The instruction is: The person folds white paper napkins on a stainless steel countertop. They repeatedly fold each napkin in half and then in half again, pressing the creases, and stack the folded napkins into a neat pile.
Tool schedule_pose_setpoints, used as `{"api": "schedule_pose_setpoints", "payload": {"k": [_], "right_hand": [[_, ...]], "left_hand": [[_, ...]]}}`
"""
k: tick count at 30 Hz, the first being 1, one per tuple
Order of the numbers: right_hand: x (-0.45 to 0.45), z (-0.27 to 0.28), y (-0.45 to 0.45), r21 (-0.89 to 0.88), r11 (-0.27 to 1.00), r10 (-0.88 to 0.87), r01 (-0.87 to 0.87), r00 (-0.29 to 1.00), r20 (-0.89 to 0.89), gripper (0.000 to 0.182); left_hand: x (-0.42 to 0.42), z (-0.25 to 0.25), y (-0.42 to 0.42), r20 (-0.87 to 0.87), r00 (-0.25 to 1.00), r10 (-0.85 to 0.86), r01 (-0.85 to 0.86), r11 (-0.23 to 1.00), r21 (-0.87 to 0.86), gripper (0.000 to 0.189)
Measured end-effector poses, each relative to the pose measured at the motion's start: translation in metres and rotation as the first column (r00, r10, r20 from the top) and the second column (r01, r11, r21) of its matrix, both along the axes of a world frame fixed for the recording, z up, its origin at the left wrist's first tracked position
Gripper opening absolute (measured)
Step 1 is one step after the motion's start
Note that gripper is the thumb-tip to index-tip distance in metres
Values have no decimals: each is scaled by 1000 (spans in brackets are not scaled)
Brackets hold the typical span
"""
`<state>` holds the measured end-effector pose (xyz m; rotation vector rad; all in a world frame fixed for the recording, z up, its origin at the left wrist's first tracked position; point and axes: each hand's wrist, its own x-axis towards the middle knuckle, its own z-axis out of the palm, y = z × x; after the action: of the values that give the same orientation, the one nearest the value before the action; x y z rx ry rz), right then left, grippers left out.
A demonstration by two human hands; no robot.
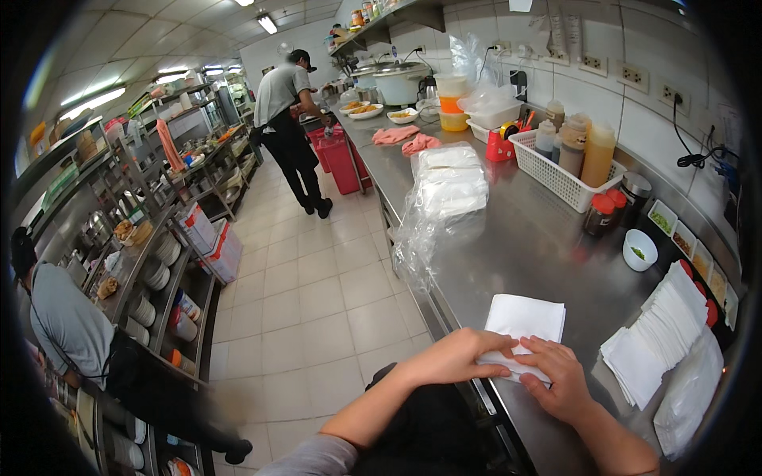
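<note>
A white paper napkin (526,316) lies at the front edge of the stainless steel counter, its near part folded over. My left hand (476,355) rests on the fold from the left, thumb and fingers along it. From the right, my right hand (550,375) presses on the same fold with fingers spread, the fingertips of both hands nearly meeting. Right of my hands lies a fanned stack of folded white napkins (661,333), beside a plastic-wrapped white pack (690,392). Farther up the counter sit more white packs in clear plastic (450,181).
A white basket of squeeze bottles (553,172), red-lidded jars (600,213), a white bowl of chopped greens (640,250) and small trays of toppings (681,241) line the wall side. One co-worker (286,113) stands by red bins; another (77,333) is at the left shelves.
</note>
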<state>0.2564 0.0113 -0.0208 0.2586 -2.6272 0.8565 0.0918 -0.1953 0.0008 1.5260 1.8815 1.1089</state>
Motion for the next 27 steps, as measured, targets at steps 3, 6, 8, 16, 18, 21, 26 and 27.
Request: {"api": "schedule_pose_setpoints", "payload": {"k": [3,6,8,16,18,21,26,27], "right_hand": [[0,-3,-1,14,1000,-15,15,1000,-5,33],[0,-2,-2,6,1000,-17,17,1000,-5,31],[1,-1,-2,9,1000,-6,6,1000,-16,30],[1,6,-2,26,999,-21,21,1000,16,27],[1,8,-2,42,999,-10,10,1000,3,26],[-5,9,-5,4,998,-57,57,996,-65,24],[-3,1,1,-266,951,-156,157,987,25,21],[-2,3,2,-312,931,-173,189,982,79,21]], "left_hand": [[-6,-4,-1,5,999,-35,35,998,52,32],[-5,-7,-4,51,998,-44,40,995,91,25],[-6,-12,-6,54,997,-47,41,994,105,21],[-9,-32,-1,71,997,5,-19,980,196,18],[-4,-33,3,93,991,94,-107,983,147,17],[7,-31,7,96,949,300,-305,951,48,19],[27,-65,17,42,898,438,-429,850,307,18],[28,-69,18,71,904,422,-416,829,373,18]]}}
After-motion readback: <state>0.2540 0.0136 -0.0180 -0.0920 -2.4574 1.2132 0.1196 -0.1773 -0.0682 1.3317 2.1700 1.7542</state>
